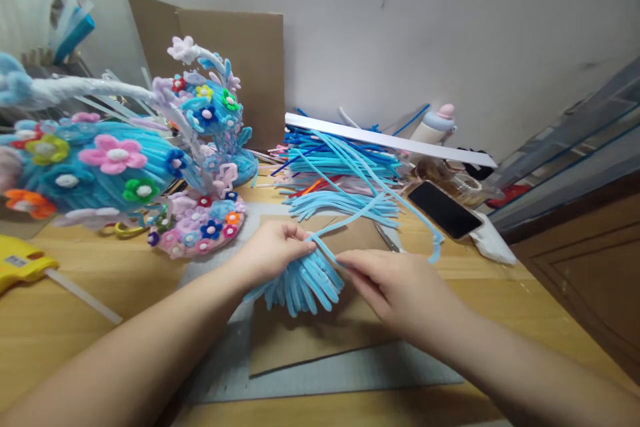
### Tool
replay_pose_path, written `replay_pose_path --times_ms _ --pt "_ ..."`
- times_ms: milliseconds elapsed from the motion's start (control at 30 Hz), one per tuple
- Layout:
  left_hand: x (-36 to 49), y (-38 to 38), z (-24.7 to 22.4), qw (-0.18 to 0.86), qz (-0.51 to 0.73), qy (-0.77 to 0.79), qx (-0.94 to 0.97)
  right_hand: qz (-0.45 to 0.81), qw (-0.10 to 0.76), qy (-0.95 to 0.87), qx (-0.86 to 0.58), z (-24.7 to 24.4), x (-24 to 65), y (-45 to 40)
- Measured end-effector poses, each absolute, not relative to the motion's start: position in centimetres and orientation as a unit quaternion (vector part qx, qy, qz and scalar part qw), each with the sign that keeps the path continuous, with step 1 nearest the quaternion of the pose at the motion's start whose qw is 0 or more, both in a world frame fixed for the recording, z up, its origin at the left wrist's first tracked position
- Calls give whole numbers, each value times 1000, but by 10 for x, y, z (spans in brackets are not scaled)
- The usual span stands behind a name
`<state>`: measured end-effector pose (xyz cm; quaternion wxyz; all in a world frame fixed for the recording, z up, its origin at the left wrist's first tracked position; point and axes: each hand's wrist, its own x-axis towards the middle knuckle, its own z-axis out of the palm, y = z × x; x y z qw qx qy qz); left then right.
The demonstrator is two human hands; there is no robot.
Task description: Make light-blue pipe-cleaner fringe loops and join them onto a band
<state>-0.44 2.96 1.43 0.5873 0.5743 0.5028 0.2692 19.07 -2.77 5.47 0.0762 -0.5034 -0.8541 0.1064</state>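
Above a cardboard sheet [285,353], the left hand [280,248] pinched a light-blue pipe-cleaner bundle [304,285], apparently to steady it, while the right hand [397,283] gripped a loose stem [324,249] (spare stems [345,164] lay beyond the sheet).

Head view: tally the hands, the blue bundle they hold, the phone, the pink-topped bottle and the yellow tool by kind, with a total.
Hands: 2, left hand and right hand
Blue bundle: 1
Phone: 1
Bottle: 1
Yellow tool: 1
Total: 6
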Motion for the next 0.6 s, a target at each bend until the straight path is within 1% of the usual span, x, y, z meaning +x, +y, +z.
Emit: replay_pose_path --times_ms 67,133,200,267,367,500,600 --pt "-4 29 15 601 282 492 563 197 145 -834 -494 43 196 -27" --pt "-3 27 16 618 283 482 552 304 187 -810 -465 33 196 -24" --pt "-1 25 16 626 277 482 547 391 201 -791 -426 29 194 -21" --pt "0 25 16 627 269 486 546 426 197 -784 -406 29 192 -20" --pt "-3 27 16 627 263 487 548 395 199 -788 -428 30 193 -22" --pt "-12 34 17 637 282 470 542 314 250 -770 -495 27 200 -33" --pt "-18 39 20 652 300 459 524 297 258 -752 -529 23 203 -42"
